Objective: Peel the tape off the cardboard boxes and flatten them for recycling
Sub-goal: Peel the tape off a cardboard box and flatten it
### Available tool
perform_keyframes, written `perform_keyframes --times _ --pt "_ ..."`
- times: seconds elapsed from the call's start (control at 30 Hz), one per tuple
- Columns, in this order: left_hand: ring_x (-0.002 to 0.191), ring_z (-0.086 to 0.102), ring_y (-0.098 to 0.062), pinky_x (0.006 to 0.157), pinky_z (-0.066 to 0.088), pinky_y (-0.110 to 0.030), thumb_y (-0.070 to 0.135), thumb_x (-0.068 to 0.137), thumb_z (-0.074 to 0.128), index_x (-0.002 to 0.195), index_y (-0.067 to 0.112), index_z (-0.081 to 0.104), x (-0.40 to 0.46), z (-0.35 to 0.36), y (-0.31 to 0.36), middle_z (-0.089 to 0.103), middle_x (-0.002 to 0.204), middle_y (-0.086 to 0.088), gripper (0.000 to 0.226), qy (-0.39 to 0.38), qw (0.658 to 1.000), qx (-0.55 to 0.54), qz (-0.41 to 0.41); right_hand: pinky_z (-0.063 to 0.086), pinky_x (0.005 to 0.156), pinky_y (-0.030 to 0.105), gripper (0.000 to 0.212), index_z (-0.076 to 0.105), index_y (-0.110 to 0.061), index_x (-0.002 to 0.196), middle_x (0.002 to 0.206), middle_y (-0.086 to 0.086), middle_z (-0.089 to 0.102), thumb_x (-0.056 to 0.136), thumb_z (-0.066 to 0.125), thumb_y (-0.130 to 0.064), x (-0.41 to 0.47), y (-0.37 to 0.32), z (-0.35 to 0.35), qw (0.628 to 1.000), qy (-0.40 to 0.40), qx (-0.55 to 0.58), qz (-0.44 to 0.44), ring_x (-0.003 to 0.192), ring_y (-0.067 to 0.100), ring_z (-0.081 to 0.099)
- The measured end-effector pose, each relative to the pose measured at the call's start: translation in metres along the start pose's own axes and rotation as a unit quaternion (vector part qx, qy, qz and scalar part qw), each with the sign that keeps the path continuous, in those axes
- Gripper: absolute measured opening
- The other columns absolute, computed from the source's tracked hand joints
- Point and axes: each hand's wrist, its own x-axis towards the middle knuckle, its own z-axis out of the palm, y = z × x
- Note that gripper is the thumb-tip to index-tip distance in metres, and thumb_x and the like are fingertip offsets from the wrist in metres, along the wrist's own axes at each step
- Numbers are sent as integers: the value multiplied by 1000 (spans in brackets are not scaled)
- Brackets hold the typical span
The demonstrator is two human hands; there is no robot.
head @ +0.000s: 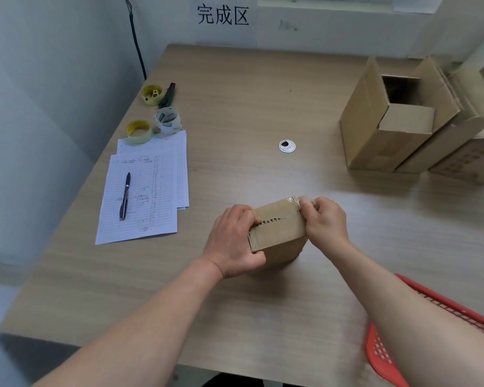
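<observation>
The small box (277,230) stands on the bench (235,107) between both hands: the left hand (232,241) grips its near side, the right hand (326,219) pinches clear tape (296,201) at its far top corner. It looks light and stiff, the tape thin and likely to tear, so it is best gripped at the lifted edge.

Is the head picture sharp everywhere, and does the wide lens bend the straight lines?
Head view: soft even light; the small box between the hands is fairly sharp, as is the pen; the open box at far right and the red basket look softer; the table edge leans and curves, so there is wide-angle distortion.
</observation>
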Motion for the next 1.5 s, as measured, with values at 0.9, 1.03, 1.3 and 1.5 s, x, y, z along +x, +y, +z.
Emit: perform_keyframes --times 0.9,1.03,1.3,1.5 --pt "105 45 -18 87 41 -32 37 53 63 114 19 56 13 -12 -12 51 119 6 64 -79 996 -6 -48 55 62 40 21 63 -4 101 104 13 65 82 71 1 0 13 -27 806 26 438 397 84 18 67" --pt "106 45 -19 87 40 -32 36 53 63 115 20 55 15 -13 -10 50 119 8 64 -83 994 -8 -68 55 67 40 27 59 -12 82 81 4 58 93 64 -36 -20 13 -22 839 149 397 342 69 17 51" --pt "104 51 -17 83 42 -28 39 54 59 113 20 62 35 -25 3 57 114 2 61 -92 978 -110 -152 57 83 51 19 66 -22 82 85 -1 70 87 67 -41 -40 13 -2 981 -11 161 108 87 20 68" --pt "94 55 -5 76 38 -3 32 66 50 107 10 74 39 -37 7 61 98 11 53 -134 935 -255 -205 53 69 34 43 61 -25 123 86 3 65 86 68 -5 -44 19 -6 974 -76 210 50 85 21 66"
